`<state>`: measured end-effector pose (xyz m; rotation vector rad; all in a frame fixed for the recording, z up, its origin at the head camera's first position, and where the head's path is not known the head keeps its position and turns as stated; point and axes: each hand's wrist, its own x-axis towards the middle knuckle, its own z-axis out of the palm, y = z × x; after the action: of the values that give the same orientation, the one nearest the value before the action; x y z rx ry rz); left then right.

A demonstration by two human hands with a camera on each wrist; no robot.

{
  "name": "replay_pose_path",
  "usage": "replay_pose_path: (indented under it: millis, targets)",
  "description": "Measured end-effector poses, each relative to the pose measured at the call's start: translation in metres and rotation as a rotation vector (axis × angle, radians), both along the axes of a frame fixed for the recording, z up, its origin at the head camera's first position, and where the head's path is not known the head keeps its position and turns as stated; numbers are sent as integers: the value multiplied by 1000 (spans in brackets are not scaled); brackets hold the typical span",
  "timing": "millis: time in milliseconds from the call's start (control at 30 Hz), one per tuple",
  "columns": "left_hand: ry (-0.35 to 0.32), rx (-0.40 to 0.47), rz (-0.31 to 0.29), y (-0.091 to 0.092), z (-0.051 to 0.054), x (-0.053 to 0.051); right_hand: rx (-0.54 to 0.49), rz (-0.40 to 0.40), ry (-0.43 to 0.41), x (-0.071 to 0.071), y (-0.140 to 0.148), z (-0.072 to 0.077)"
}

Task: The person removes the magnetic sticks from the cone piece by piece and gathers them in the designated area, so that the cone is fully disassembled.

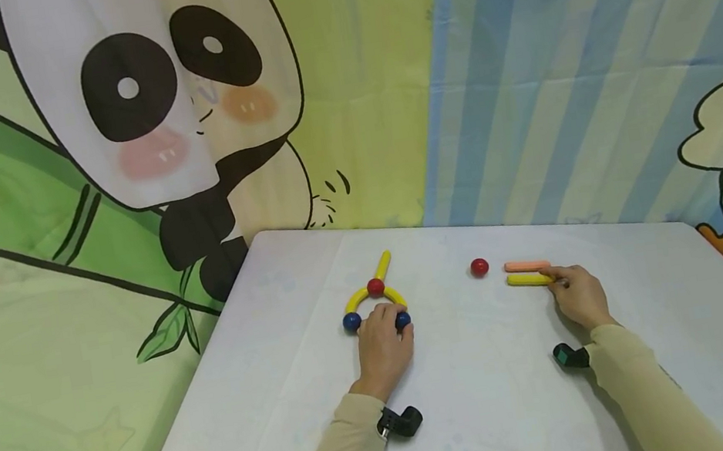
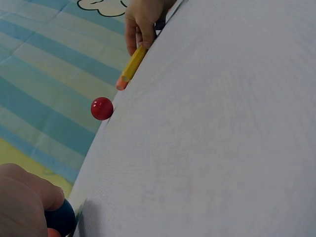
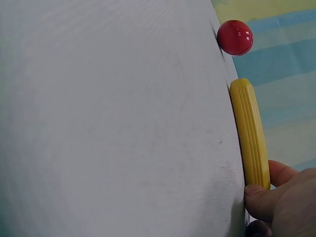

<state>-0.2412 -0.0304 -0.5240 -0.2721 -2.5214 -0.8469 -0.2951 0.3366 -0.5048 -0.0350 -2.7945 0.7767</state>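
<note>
My left hand [image 1: 385, 347] curls at the near side of a joined ball-and-rod figure, its fingers on the right blue ball [image 1: 403, 320]. A bit of orange [image 2: 53, 232] shows beside that ball in the left wrist view; the hand hides the rest. The figure has another blue ball [image 1: 352, 322], a red ball [image 1: 375, 287], curved yellow pieces [image 1: 355, 300] and a straight yellow rod [image 1: 383, 263] pointing away. At the right, my right hand [image 1: 580, 296] pinches the near end of a loose yellow rod [image 3: 251, 133] between thumb and finger.
A loose red ball [image 1: 479, 267] lies between the figure and the rods. An orange rod [image 1: 527, 265] lies just beyond the loose yellow one. The white table [image 1: 485, 394] ends at a printed curtain [image 1: 368, 84] behind.
</note>
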Motion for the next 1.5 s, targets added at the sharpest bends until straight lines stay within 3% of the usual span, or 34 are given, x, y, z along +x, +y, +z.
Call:
replay_pose_path:
  millis: [300,533,600,800,1000,1233,1500]
  targets:
    - [-12,11,6,0,-1,1,-43,-8,34,6,1,-3]
    - [37,11,-5,-1,-2,0,-217,-157,118,28,-23,-2]
    - [70,17,-8,-1,-2,-1,-250,-161,143,33,-34,-2]
    - [115,75,-10,-2,-2,-2,-255,-26,161,42,-71,-5]
    - [153,52,19,-3,-3,-2,-276,107,164,47,-110,-9]
    - [111,53,17,-3,2,-1,-290,164,165,45,-140,-12]
    - [208,25,18,-4,1,-3,-231,230,150,46,-147,-18]
